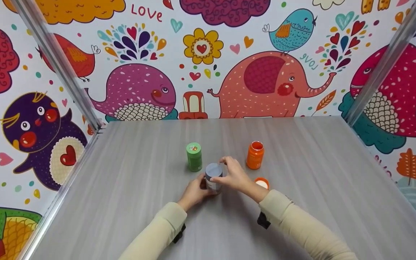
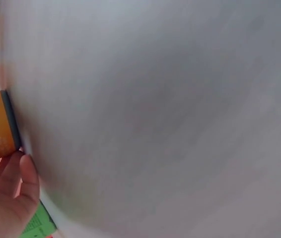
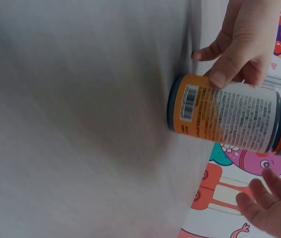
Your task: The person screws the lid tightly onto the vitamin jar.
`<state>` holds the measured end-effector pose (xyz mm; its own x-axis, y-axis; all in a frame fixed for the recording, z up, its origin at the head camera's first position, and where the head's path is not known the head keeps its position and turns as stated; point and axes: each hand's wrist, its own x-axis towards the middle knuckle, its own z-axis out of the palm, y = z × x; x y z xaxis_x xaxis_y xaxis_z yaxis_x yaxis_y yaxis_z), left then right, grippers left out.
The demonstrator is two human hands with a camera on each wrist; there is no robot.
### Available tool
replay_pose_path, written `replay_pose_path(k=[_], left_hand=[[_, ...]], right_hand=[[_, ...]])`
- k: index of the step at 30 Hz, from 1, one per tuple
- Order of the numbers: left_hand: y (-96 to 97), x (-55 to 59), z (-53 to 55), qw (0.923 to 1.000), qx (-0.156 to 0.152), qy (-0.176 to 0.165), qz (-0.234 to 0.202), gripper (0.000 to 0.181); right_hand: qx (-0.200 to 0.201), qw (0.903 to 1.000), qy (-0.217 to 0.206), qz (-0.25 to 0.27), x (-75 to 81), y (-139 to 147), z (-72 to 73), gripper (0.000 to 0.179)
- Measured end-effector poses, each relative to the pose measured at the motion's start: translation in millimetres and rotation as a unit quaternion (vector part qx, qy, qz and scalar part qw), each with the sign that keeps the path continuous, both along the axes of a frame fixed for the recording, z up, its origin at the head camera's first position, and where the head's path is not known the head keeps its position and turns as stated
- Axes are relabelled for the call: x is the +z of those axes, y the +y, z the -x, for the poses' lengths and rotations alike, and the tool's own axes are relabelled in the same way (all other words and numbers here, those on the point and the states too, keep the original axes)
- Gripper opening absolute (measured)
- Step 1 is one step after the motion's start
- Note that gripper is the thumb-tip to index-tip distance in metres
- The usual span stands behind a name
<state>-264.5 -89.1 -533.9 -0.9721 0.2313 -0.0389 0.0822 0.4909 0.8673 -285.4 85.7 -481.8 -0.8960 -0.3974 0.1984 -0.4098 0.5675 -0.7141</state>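
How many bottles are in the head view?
3: a green bottle at left, an orange bottle at right, a grey-lidded bottle between them, lower in the picture. None seems hidden.

Upright orange-and-white bottle (image 3: pixel 225 114), grey-lidded, in left hand (image 1: pixel 194 191)

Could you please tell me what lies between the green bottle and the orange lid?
In the head view, the grey-topped bottle and the right hand lie between them.
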Motion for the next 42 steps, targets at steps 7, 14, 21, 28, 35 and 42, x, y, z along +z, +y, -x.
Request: replay_pose_path(k=[7,14,21,28,35,42], left_hand=[[-1.2,-2.0,0.3,0.9996,-0.007,0.020,-0.017,0.058],[-1.3,-3.9,0.8,0.9988,-0.016,0.031,-0.036,0.059],[-1.3,-5.0,1.0,0.9988,-0.013,0.022,-0.041,0.060],[-0.9,-5.2,0.3,0.9992,-0.014,0.023,-0.029,0.060],[-1.0,-2.3,0.2,0.9996,-0.013,0.020,-0.015,0.062],[-1.6,-1.1,0.2,0.9998,-0.014,0.014,-0.003,0.062]], right_hand=[[0.101,0.9942,-0.021,0.030,2.0,11.7,7.2,0.068],[0.140,0.9878,-0.025,0.063,-1.3,15.4,11.7,0.053],[0.132,0.9908,0.010,0.028,-2.2,10.6,11.9,0.054],[0.104,0.9945,0.006,0.014,-1.2,4.5,9.8,0.056],[0.059,0.9981,0.017,-0.006,1.1,-2.3,5.4,0.050],[0.009,0.9992,0.028,-0.027,-2.3,-9.4,3.9,0.049]])
